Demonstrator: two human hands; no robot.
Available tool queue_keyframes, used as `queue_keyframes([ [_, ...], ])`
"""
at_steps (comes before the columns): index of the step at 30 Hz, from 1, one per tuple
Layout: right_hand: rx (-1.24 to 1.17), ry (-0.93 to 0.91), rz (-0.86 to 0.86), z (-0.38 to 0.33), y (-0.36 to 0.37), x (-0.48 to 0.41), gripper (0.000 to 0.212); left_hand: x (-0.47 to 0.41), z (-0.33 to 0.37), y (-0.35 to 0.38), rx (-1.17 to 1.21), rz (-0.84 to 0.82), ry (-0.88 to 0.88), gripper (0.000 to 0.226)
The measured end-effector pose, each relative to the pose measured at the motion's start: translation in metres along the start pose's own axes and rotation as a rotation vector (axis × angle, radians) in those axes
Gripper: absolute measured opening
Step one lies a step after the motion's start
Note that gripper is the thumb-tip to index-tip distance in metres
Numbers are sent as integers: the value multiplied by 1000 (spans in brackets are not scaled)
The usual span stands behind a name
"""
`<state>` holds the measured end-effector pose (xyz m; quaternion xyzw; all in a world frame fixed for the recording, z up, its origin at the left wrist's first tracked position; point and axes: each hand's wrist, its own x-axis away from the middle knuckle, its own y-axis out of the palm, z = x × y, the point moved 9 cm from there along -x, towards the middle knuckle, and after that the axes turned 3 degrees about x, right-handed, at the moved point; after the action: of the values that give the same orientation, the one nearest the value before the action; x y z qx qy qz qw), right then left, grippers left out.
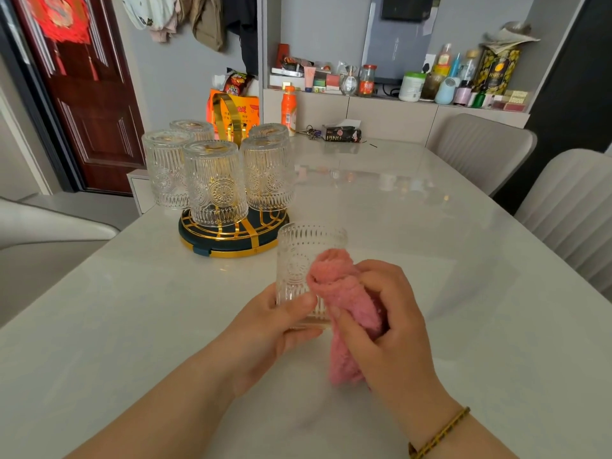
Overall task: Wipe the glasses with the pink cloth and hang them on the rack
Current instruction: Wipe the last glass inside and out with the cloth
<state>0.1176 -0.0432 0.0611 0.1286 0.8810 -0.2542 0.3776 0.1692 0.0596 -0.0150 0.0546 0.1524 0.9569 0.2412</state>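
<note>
White table [381, 200], grey chairs [480, 150], red door [89, 94].

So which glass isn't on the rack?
The upright glass gripped by the left hand, with the right hand pressing the pink cloth against it. The other five hang upside down on the rack.
</note>
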Motion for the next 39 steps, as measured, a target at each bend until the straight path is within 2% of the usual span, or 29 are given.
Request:
queue_keyframes([
  [3, -128, 120, 97, 10, -17, -3, 15, 1, -1, 8, 41, -67, -28, 100],
  [5, -238, 274, 162, 27, -26, -4, 22, 1, -2, 12, 107, -94, -35, 100],
  [9, -342, 441, 66, 47, -12, -1, 16, 3, 11, 17, 321, -159, 40, 72],
  [11, -341, 401, 31, 39, -4, 2, 17, 3, 14, 12, 328, -129, 55, 67],
  [14, -183, 154, 7, 8, -4, 1, 16, 2, 10, 6, 247, -74, 17, 78],
  [16, -64, 26, 14, -4, -8, -1, 15, 4, 6, 12, 188, -95, -14, 86],
  [18, -83, 54, 75, -2, -18, -3, 15, 5, 4, 20, 168, -145, -34, 89],
  [22, -303, 299, 213, 24, -33, -3, 22, 10, 5, 29, 217, -205, -41, 82],
  [24, -354, 366, 131, 33, -26, -5, 20, 9, 7, 26, 272, -184, -29, 77],
  [26, -355, 356, 11, 31, -12, -6, 20, 6, 8, 18, 357, -129, -5, 70],
  [29, -209, 165, -94, 5, 2, -3, 19, 3, 10, 10, 339, -78, 16, 64],
  [32, -49, -45, -60, -18, -2, -1, 19, 6, 6, 17, 170, -118, -16, 55],
  [34, -77, 8, 52, -14, -16, -3, 19, 8, 2, 25, 174, -169, -31, 70],
  [36, -167, 149, 188, 3, -31, -4, 28, 9, 2, 30, 193, -204, -28, 80],
  [38, -222, 310, 241, 24, -35, -2, 33, 9, 5, 31, 225, -212, -12, 77],
  [39, -239, 367, 215, 31, -32, -1, 30, 8, 7, 29, 254, -200, 0, 74],
])
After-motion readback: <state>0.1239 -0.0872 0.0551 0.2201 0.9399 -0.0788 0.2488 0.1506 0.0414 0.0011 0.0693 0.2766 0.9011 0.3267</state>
